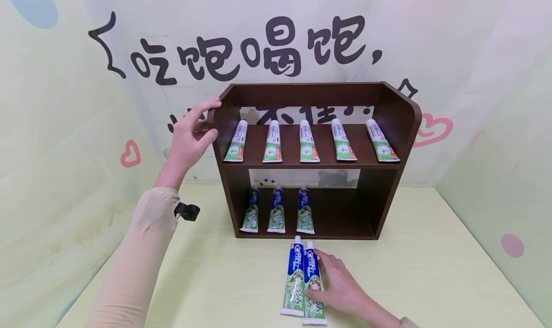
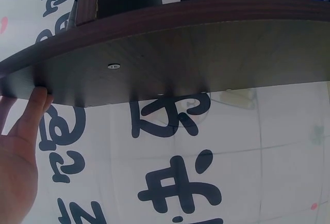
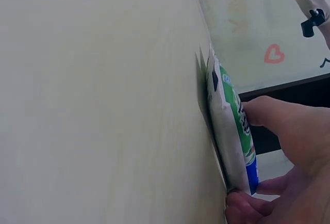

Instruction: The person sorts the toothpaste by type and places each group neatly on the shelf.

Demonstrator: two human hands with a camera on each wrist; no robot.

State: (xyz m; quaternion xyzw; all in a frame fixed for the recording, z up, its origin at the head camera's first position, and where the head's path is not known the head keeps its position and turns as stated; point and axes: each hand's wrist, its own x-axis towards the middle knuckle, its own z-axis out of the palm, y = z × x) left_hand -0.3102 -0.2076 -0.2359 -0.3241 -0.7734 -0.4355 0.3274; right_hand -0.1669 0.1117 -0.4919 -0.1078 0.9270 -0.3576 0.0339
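Observation:
My left hand [image 1: 191, 138] touches the upper left side panel of a dark brown two-tier shelf [image 1: 310, 94]. In the left wrist view, its fingertips rest on the panel's outer face. On the table in front of the shelf, my right hand [image 1: 342, 287] holds a blue-and-green toothpaste tube [image 1: 310, 261], its thumb on the printed face and fingers by the cap end. A second such toothpaste tube [image 1: 293, 275] lies close alongside on the left. Similar blue-capped-end tubes [image 1: 277, 210] stand leaning on the lower tier, toward its left and middle.
Several white-and-green toothpaste tubes [image 1: 308, 143] lean in a row on the upper tier. The shelf stands on a pale wooden table [image 1: 431, 261]. Behind it hangs a light backdrop [image 1: 457, 40] with large black characters and pink hearts.

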